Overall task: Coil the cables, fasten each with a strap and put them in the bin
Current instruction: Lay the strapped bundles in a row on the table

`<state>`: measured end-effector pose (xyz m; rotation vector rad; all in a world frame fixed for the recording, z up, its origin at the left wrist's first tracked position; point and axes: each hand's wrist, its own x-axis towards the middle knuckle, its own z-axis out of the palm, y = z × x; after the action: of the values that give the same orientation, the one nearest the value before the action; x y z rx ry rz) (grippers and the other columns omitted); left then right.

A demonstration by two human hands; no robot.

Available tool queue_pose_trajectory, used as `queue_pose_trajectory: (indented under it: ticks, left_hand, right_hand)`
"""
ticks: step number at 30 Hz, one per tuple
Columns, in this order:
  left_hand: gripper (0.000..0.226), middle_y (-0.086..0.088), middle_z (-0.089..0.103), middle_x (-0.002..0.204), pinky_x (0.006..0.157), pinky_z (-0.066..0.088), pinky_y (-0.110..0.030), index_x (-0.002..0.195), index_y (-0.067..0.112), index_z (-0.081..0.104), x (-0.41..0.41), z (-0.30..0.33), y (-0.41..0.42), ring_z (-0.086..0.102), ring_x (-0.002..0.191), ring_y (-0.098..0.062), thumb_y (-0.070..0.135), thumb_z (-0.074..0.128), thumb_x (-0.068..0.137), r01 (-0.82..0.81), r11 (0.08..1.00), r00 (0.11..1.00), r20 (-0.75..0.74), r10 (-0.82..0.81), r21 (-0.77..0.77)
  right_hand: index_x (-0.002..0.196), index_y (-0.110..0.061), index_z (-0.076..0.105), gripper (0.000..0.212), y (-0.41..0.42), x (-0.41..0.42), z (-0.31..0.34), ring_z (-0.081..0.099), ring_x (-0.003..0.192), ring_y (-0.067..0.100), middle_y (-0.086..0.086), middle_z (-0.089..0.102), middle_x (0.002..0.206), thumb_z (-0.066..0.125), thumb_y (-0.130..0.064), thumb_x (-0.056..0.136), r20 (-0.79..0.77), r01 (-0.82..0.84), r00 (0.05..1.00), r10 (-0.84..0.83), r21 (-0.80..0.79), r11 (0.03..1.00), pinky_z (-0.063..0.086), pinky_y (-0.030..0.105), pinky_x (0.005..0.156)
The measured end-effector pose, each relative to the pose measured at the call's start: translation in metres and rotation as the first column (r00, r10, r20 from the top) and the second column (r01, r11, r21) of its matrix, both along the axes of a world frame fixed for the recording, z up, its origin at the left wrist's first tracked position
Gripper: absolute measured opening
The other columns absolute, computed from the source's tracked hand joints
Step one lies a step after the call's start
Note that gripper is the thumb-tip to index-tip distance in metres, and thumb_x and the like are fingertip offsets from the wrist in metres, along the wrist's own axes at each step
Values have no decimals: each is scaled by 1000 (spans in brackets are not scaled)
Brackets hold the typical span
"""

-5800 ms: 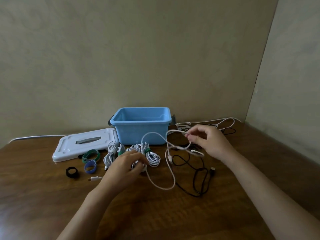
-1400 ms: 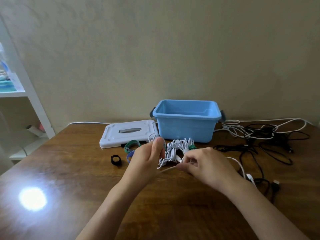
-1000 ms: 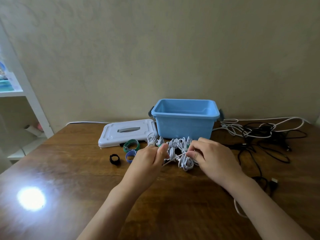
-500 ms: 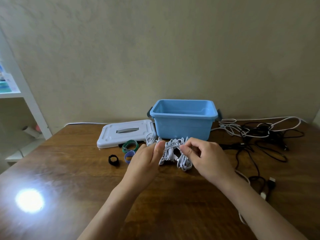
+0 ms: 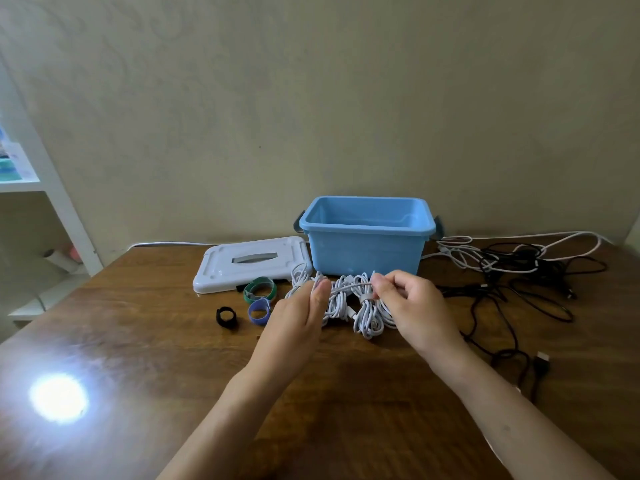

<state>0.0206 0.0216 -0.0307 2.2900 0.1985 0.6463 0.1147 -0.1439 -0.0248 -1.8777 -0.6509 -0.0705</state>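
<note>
My left hand [image 5: 298,320] and my right hand [image 5: 412,306] each pinch one white cable [image 5: 349,287], which is stretched short between them above the table. Under and behind the hands lie several coiled white cable bundles [image 5: 367,313], some bound with straps. The open blue bin [image 5: 367,233] stands just behind them and looks empty from here. Loose straps lie to the left: a green one [image 5: 260,289], a blue one [image 5: 258,311] and a black one [image 5: 226,317]. A tangle of loose black and white cables [image 5: 512,271] is spread at the right.
The bin's white lid [image 5: 249,263] lies flat left of the bin. A white shelf unit [image 5: 45,188] stands off the table's left side. A bright light glare [image 5: 57,398] shows on the wooden table [image 5: 138,358]. A black USB plug [image 5: 542,360] lies near my right forearm.
Over the last seconds my hands drew the white cable in from the right and came together above the coiled bundles; the stretch of cable between them has shortened.
</note>
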Motion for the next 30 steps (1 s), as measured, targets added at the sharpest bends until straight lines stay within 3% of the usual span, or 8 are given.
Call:
queue_pose_trajectory:
  ticks: [5,8,11,14,16,22,26,30]
  left_hand:
    - [52,3,48,71,64,38,-34,82,17,48,-1,0,-3,43,63,-7,61,27,98,42,993,999,10,-42,-108]
    - [54,3,49,74,70,44,-46,87,16,48,-3,1,-7,45,67,-9,65,28,96,60,982,998,1,-61,-179]
    - [55,6,56,80,73,48,-38,93,20,52,-2,2,-9,53,71,-3,70,29,93,81,969,996,-9,-85,-232]
    - [50,7,59,81,72,49,-35,93,19,56,-2,-1,-9,57,74,-7,66,37,96,121,966,992,-1,-124,-228]
    - [42,9,55,73,66,44,-33,87,21,55,-2,1,-10,52,68,-9,55,36,103,128,954,992,35,-123,-271]
    - [41,13,46,58,54,31,-31,78,26,51,-2,11,5,39,55,-8,48,31,107,0,919,991,121,51,-393]
    - [47,15,44,59,57,31,-29,83,16,54,1,7,-2,39,55,-5,51,32,105,23,944,986,161,32,-328]
    - [45,12,41,54,55,29,-31,88,15,62,5,4,-3,37,52,-7,43,33,108,69,947,980,198,-5,-315]
  right_hand:
    - [83,-18,62,32,6,-6,0,36,51,3,-15,41,53,47,-31,107,-185,-141,968,169,155,978,30,19,51]
    - [87,-19,63,27,11,-16,-1,41,52,0,-18,47,57,48,-30,108,-148,-277,937,316,235,932,33,14,53]
    - [93,-16,68,21,16,-23,-2,54,61,2,-16,59,64,55,-28,105,-58,-377,917,394,192,906,42,17,61]
    - [101,-26,73,16,22,-28,-10,66,84,31,2,72,86,62,-37,100,-8,-394,918,397,111,912,55,52,81]
    - [98,-28,73,21,22,-29,-12,65,85,34,3,71,86,64,-47,95,13,-386,922,386,73,920,53,57,81]
    - [83,-31,70,27,10,-21,-3,57,67,1,-19,66,73,58,-54,94,-1,-397,917,400,-123,909,47,30,68]
    - [76,-27,73,34,21,-36,-12,51,53,2,-20,57,55,59,-48,99,40,-365,918,395,-307,879,31,19,55]
    - [66,-25,69,51,35,-49,-17,52,54,1,-16,57,54,48,-55,102,33,-336,923,384,-418,844,32,22,58]
